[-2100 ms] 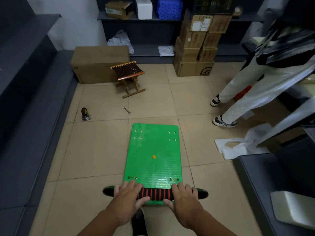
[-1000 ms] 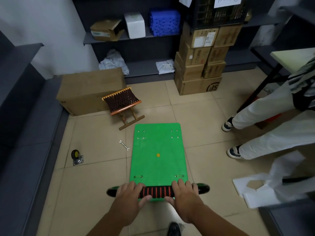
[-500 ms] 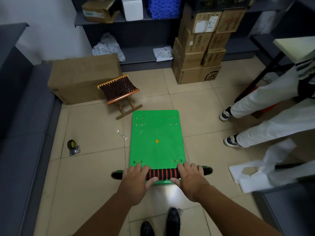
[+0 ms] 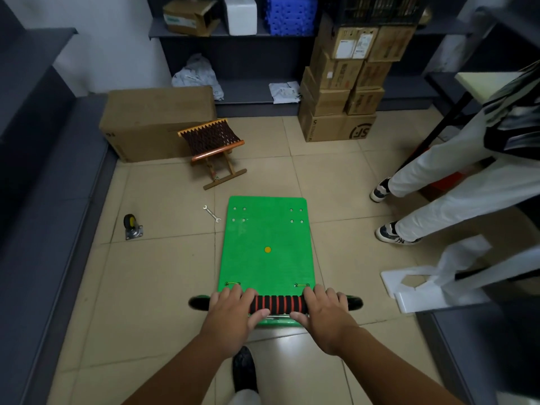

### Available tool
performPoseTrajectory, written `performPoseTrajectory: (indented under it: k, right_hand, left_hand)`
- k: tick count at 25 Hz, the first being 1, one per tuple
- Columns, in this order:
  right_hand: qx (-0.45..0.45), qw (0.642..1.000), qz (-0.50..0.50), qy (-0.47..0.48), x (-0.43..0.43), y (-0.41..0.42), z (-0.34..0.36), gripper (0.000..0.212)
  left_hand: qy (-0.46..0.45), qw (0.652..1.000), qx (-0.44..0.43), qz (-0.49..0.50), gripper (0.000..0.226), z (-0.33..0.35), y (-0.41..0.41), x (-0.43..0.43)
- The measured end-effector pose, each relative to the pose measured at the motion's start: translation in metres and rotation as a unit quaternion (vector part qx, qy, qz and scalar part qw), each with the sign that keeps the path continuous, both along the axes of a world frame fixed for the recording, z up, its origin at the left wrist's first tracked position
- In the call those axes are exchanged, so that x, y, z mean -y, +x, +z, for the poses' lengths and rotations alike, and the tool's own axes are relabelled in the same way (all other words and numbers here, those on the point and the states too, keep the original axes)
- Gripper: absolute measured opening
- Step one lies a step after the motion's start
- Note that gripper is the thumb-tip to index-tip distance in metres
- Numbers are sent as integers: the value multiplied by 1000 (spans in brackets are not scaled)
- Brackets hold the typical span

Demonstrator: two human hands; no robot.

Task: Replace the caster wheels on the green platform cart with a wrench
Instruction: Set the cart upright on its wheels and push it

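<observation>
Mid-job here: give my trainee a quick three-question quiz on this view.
1. True or false: the left hand and right hand both grip the handle of the green cart.
2. The wrench lies: A) on the cart; B) on the floor beside the cart; C) in a hand.
3. Fill in: the loose caster stands to the wrench's ____.
Key: 1 true; 2 B; 3 left.

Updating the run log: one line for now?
left grip: holds handle | right grip: holds handle | wrench, caster: on floor
</observation>
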State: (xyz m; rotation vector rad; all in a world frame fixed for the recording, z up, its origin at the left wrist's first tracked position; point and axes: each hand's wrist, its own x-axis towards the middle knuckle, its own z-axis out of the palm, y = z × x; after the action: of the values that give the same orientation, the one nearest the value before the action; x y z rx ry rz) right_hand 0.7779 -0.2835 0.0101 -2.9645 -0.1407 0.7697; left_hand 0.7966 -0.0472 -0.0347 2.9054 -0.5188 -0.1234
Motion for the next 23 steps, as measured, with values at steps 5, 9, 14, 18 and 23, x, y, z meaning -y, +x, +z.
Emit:
performPoseTrajectory:
  k: [5, 9, 14, 18, 23]
  right_hand:
    - [15, 1000, 13, 2, -7, -105, -3, 55]
    - [29, 999, 21, -14, -17, -193, -3, 56]
    - [49, 998, 20, -24, -26, -308, -3, 61]
    - [29, 999, 39, -12, -14, -391, 3, 58]
    - [-7, 998, 60, -20, -19, -481, 12, 60]
  left_hand:
    - [14, 997, 69, 14, 70, -2, -111, -6]
    - [17, 996, 86, 19, 58, -3, -201, -13]
    - [32, 996, 79, 23, 61, -3, -318, -20]
    - [25, 997, 54, 47, 73, -2, -408, -10]
    - [21, 997, 41, 67, 75, 2, -509, -12]
